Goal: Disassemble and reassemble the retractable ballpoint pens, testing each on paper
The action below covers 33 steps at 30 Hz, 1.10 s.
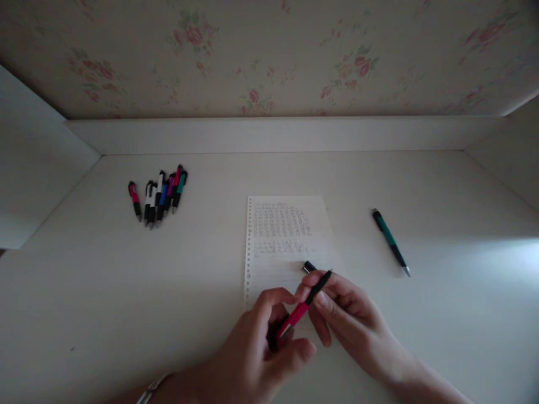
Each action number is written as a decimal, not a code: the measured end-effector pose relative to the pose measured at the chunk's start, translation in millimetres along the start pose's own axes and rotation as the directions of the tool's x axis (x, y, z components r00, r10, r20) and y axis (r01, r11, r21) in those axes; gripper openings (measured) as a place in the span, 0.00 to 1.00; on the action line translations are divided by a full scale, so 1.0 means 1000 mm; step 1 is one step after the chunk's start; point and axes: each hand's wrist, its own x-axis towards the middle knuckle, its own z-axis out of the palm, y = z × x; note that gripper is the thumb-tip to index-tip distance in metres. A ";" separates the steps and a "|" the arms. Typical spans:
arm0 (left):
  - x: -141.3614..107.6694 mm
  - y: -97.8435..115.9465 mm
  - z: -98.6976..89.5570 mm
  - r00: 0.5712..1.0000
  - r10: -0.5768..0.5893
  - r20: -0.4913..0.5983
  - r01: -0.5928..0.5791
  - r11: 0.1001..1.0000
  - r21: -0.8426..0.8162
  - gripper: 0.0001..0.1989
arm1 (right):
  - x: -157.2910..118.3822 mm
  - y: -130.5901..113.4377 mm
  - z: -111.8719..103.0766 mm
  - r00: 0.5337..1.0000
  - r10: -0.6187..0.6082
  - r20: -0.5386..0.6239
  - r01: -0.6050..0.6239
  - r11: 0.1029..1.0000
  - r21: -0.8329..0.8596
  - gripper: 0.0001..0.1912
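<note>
Here, the right hand (349, 317) pinches the black grip of a pink pen (298, 314) between thumb and fingertips, its point angled up and away to the right. The left hand (265, 336) curls loosely around the pen's rear end, thumb and index finger spread to either side of the barrel; a bracelet (155, 387) circles the wrist behind it. Just past the right hand's fingers, a dark cylinder (309, 266) pokes out; whether it is held or merely lies there cannot be told. Under and ahead of both hands is a sheet of paper (273, 269), punched along its left edge and written on in its upper part. Beyond the right hand and off to its right, a green pen (391, 242) lies slantwise on the desk (202, 247). Well ahead and left of the left hand sits a cluster of pens (164, 196), with a lone red-pink pen (135, 200) just beside it. Farthest from the hands rises floral wallpaper (273, 62).
</note>
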 end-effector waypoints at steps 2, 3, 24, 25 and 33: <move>0.001 -0.002 0.000 1.000 -0.017 0.005 0.017 1.000 0.006 0.23 | -0.001 0.001 0.000 1.000 0.001 0.001 -0.001 1.000 0.004 0.09; 0.001 -0.002 0.000 1.000 -0.030 -0.005 0.031 0.999 0.036 0.21 | -0.001 0.001 0.000 1.000 -0.001 0.002 0.001 1.000 0.006 0.09; 0.002 0.014 -0.005 0.996 -0.087 -0.017 0.089 0.990 0.109 0.26 | 0.000 0.006 -0.003 0.999 -0.034 0.025 0.031 0.996 0.087 0.09; 0.002 0.015 -0.005 0.996 -0.088 -0.018 0.090 0.989 0.118 0.27 | 0.000 0.007 -0.004 0.999 -0.034 0.019 0.032 0.996 0.087 0.09; -0.003 0.005 -0.003 0.995 -0.073 -0.063 0.076 0.997 0.034 0.30 | 0.000 0.002 -0.005 0.995 -0.087 -0.038 0.087 0.996 -0.011 0.09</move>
